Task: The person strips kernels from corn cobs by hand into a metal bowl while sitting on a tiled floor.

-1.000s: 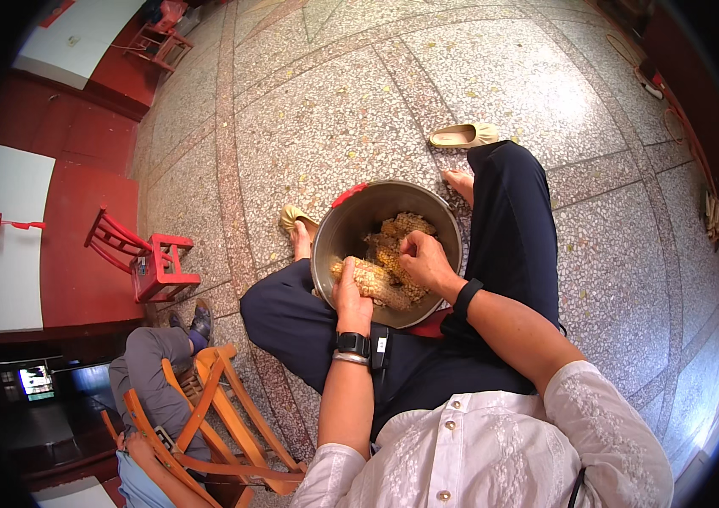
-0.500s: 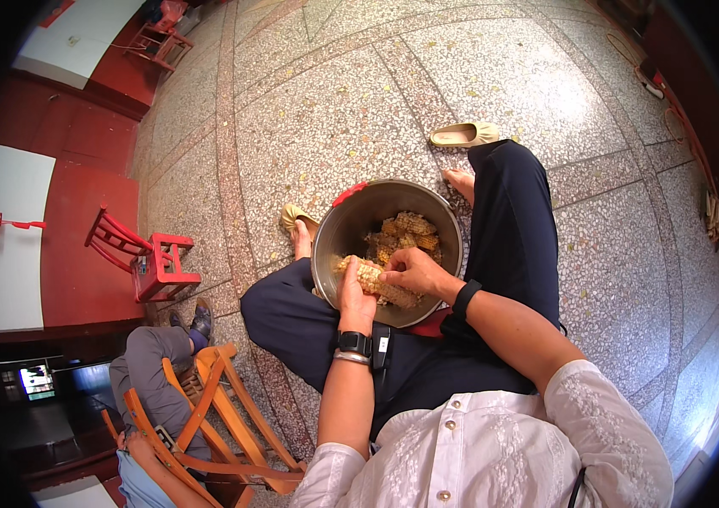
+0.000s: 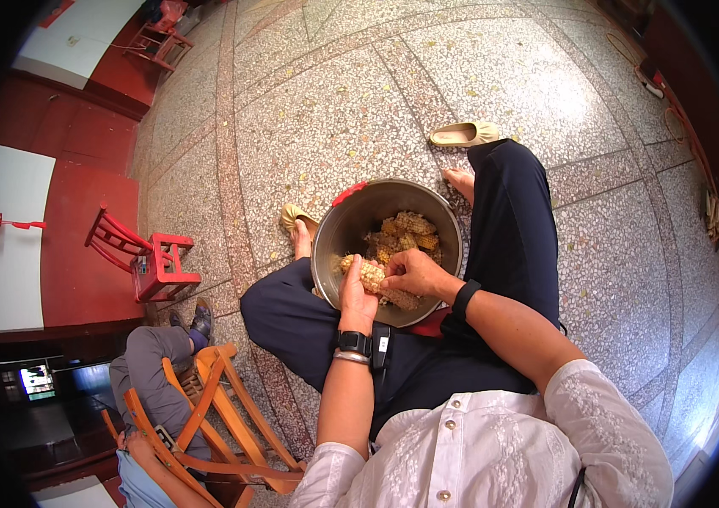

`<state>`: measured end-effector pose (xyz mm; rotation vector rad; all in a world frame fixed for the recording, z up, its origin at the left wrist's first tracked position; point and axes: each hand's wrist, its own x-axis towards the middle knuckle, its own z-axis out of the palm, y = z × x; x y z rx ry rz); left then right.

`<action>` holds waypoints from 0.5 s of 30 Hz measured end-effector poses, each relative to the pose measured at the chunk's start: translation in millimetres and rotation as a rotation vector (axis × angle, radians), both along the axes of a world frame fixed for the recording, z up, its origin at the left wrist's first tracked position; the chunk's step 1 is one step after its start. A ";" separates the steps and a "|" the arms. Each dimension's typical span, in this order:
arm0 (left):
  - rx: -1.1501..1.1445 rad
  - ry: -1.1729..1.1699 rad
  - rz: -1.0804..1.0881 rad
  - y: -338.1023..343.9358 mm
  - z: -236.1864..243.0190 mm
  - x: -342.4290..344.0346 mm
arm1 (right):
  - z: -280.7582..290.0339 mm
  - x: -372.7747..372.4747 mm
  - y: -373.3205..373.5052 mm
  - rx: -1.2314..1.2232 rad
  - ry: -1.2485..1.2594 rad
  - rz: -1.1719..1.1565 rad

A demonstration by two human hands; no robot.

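Observation:
My left hand is wrapped round a pale, partly stripped corn cob above the near part of a metal pot. My right hand comes in from the right, its fingers bent and pressed together against the cob's side. Its fingertips are partly hidden, and I cannot make out any loose kernels in them. Several other corn cobs, some yellow and some pale, lie inside the pot below my hands. The pot stands between my legs and has a red patch on its rim.
Slip-on shoes lie beyond the pot, by my bare feet. A small red chair stands to the left. Another person in grey trousers sits at the lower left by a wooden chair. The floor is speckled stone.
The cob has turned slightly in my left hand. My right fingers have shifted a little along its side. The pot and its cobs look the same.

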<state>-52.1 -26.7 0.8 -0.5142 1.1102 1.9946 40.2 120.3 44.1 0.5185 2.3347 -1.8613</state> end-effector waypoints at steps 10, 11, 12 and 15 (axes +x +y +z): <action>0.009 -0.013 0.033 2.0 -1.5 1.0 | -6.8 -0.9 0.4 0.000 0.052 0.034; -0.006 -0.011 0.048 2.7 -1.4 1.2 | -5.7 -0.8 0.7 0.029 0.049 0.044; -0.006 -0.011 0.048 2.7 -1.1 1.3 | -5.1 -0.7 0.9 0.057 0.047 0.054; -0.014 -0.004 0.043 2.6 -0.6 1.7 | -6.3 -0.8 0.4 0.061 0.047 0.042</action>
